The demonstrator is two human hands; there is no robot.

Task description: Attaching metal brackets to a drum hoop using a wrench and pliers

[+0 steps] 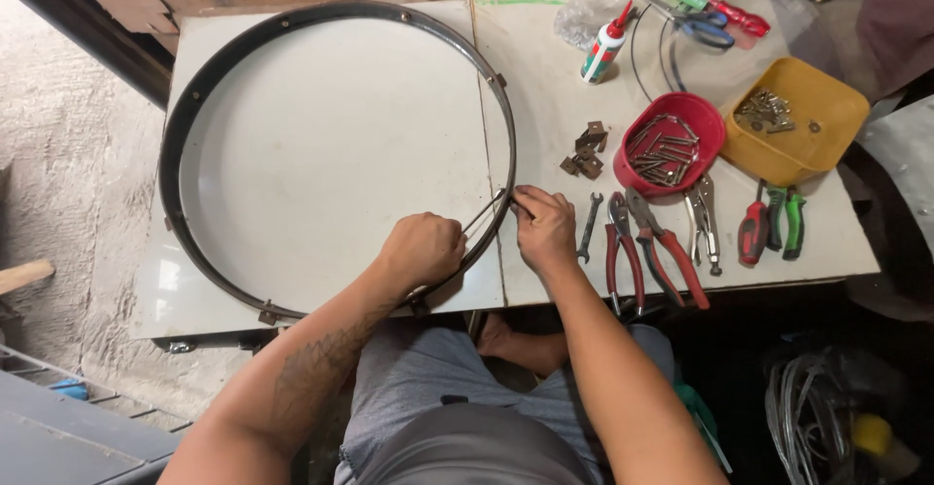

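A large black metal hoop [195, 96] with small brackets lies flat on a white table [545, 86]. My left hand [423, 249] is closed at the hoop's near right rim, gripping a thin metal rod [484, 213] that slants up to the rim. My right hand [543, 227] pinches the rod's upper end just outside the hoop, fingers closed on it.
Right of my hands lie a small wrench [590, 224], red-handled pliers [623, 251], locking pliers [702, 220] and screwdrivers [754, 230]. A red bowl [705, 115] of rods, a yellow tray [808, 144], brown brackets [587, 149], a glue bottle [603, 49] and scissors [700, 26] sit behind.
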